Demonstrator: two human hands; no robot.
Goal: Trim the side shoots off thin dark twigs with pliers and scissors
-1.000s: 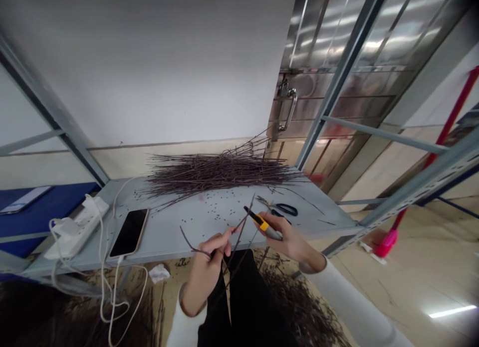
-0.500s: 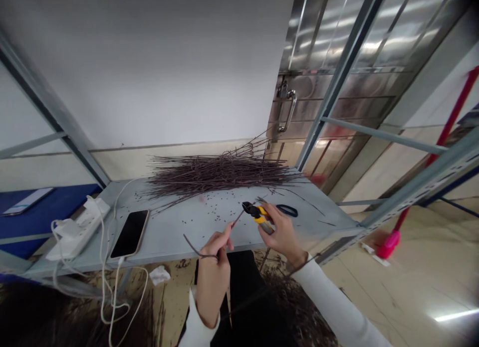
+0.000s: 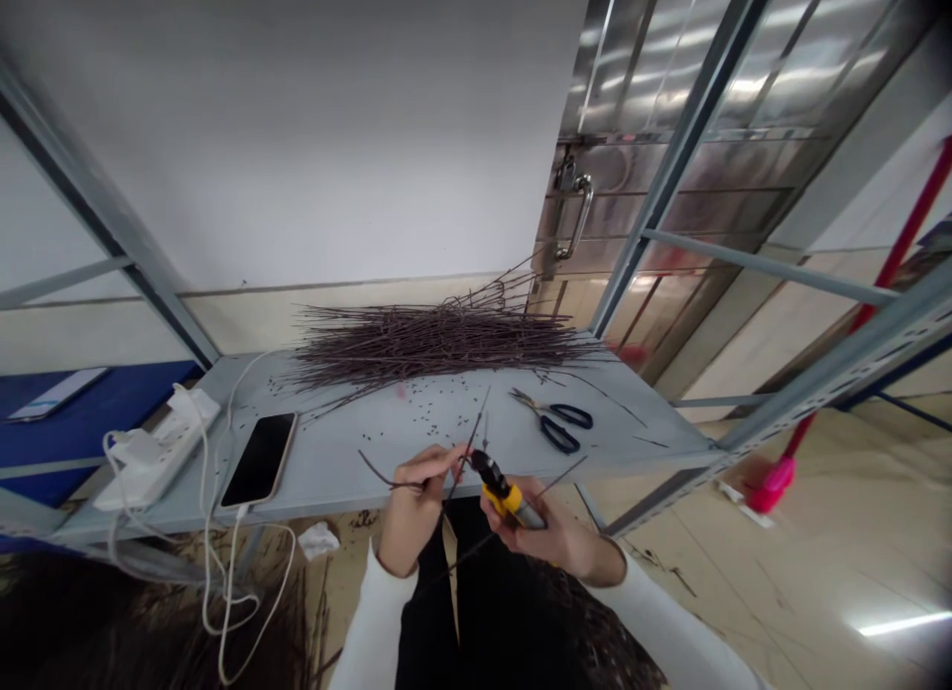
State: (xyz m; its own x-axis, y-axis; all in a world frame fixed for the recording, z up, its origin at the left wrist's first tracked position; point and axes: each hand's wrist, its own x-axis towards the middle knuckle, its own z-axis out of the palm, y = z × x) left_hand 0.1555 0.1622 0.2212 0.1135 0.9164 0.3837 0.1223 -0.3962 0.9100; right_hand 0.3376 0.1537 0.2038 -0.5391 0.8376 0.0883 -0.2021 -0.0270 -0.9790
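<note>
My left hand is closed in a pinch on a thin dark twig that sticks up toward the shelf, with a curved end trailing to the left. My right hand grips yellow-handled cutting pliers, whose black jaws sit right beside the twig near my left fingertips. Both hands hover just in front of the grey shelf's front edge, above my dark lap.
A big pile of dark twigs lies at the back of the shelf. Black-handled scissors lie to the right, a black phone and a white power strip with cables to the left. Cut twigs litter the floor.
My right hand with the pliers has come down and toward me, from over the shelf by the scissors to close against my left hand. The left hand stayed nearly in place.
</note>
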